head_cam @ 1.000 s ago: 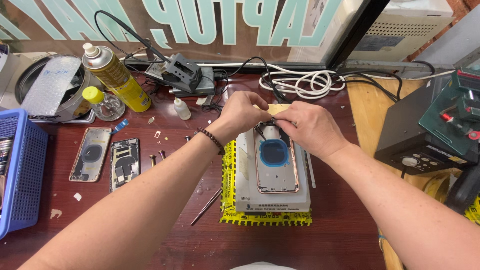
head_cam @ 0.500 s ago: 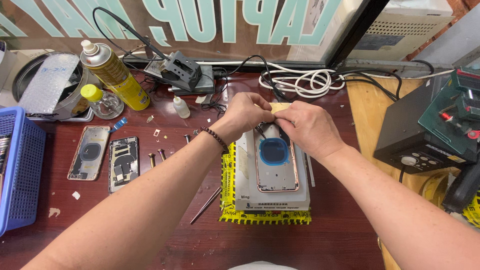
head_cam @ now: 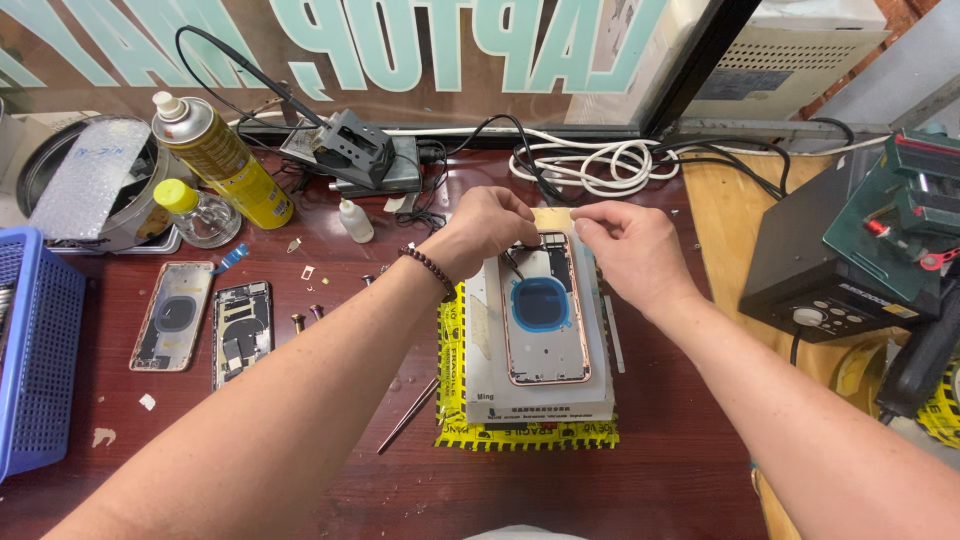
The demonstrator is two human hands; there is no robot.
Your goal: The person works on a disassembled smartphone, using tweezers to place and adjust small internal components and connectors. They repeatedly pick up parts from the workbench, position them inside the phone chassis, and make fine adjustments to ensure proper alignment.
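Note:
An opened phone housing [head_cam: 543,312] with a blue round coil lies on a white block [head_cam: 535,395] wrapped in yellow tape. My left hand [head_cam: 487,228] hovers over the housing's top end, fingers pinched on a thin dark tool whose tip touches the frame. My right hand [head_cam: 632,250] is at the top right corner, thumb and forefinger pinching a small piece of tan tape [head_cam: 553,217]. A bead bracelet [head_cam: 430,268] circles my left wrist.
Two more phone housings [head_cam: 175,315] [head_cam: 241,331] lie at left beside a blue basket [head_cam: 35,345]. A yellow spray can [head_cam: 222,162], small bottles [head_cam: 196,212], a soldering stand [head_cam: 358,150], coiled white cable [head_cam: 590,160], tweezers [head_cam: 408,415] and loose screws surround the block. A black device [head_cam: 825,265] sits right.
My hands have spread slightly apart over the housing's top end; the right hand moved right with the tan tape. The view came closer and shifted a little.

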